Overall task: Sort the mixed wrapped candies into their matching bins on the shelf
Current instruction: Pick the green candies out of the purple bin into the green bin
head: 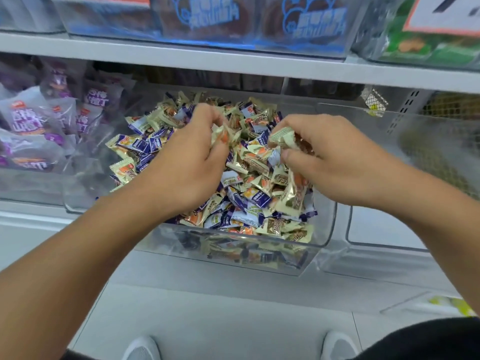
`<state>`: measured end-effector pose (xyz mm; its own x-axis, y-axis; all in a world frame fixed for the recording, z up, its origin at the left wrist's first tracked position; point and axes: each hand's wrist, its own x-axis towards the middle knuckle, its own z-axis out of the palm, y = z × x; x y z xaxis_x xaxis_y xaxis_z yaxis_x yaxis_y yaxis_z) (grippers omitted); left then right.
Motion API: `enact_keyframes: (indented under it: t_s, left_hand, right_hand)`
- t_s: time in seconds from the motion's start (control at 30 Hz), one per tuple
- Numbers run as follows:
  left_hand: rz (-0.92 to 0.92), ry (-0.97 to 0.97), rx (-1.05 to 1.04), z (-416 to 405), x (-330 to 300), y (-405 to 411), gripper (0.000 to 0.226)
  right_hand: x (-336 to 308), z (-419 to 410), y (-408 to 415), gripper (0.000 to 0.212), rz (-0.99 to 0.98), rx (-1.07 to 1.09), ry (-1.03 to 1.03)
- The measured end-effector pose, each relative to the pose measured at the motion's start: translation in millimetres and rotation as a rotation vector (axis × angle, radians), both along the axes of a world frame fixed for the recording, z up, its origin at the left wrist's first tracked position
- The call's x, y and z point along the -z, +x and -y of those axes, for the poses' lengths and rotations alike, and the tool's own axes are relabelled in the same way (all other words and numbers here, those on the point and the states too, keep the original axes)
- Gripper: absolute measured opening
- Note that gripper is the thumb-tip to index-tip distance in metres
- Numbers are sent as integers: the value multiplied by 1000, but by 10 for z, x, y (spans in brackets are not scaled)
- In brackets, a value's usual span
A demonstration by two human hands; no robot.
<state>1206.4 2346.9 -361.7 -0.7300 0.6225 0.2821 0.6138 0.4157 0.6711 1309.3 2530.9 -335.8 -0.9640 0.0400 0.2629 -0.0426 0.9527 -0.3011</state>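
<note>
Head view, looking down into a clear bin (322, 237) on the lower shelf (233, 261), filled with mixed wrapped candies (249, 198) in cream, orange and purple-blue wrappers. Heap lay jumbled, long axes pointing every way, none lined up.

Left hand (189, 162) reached into the far-middle of the heap, fingers (207, 118) curled down and pinched on a cream wrapped candy (220, 136), which hung roughly upright, long axis running far to near. Right hand (335, 157) hovered over the right half of the bin, thumb and fingers clamped on a striped cream candy (281, 137), its long axis lying roughly left to right, crimped end pointing left toward the other hand. Hands near each other, not touching.

Just left of the bin stood another clear bin holding purple-printed bags (33, 126). Right of it, a clear bin (428, 152) with blurred yellowish contents. On the upper shelf (207, 61), bins with blue-printed fronts (207, 19) and a green package (426, 45) at far right. Pale floor (220, 320) and two light shoe tips (142, 349) at the near edge.
</note>
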Motion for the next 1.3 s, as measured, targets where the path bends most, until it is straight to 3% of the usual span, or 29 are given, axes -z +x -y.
enact_keyframes:
  t_s: [0.2, 0.33, 0.43, 0.63, 0.8, 0.9, 1.07, 1.17, 1.3]
  left_hand:
    - [-312, -299, 16, -138, 15, -70, 37]
    - [-365, -361, -31, -282, 38, -118, 30]
    - [-418, -318, -56, -303, 95, -145, 23]
    - [-335, -77, -38, -107, -51, -85, 25]
    - [-179, -58, -14, 42, -62, 36, 36]
    - [-175, -79, 9, 49, -32, 93, 34]
    - [-248, -108, 41, 104, 1, 132, 34]
    - [-224, -61, 31, 96, -26, 160, 37]
    - [-170, 142, 64, -53, -91, 359, 26]
  right_hand:
    - [28, -9, -75, 20, -72, 64, 64]
    - [-21, -13, -50, 32, -70, 86, 80]
    - [-109, -7, 62, 40, 77, 71, 151]
    - [-217, 266, 283, 61, 355, -21, 418]
    - [-213, 289, 249, 55, 466, -59, 393]
    - [-220, 238, 251, 51, 461, -73, 371]
    - [-87, 283, 259, 39, 362, -60, 566]
    - [-177, 96, 349, 28, 181, -81, 386]
    - [-406, -312, 729, 19, -74, 13, -185]
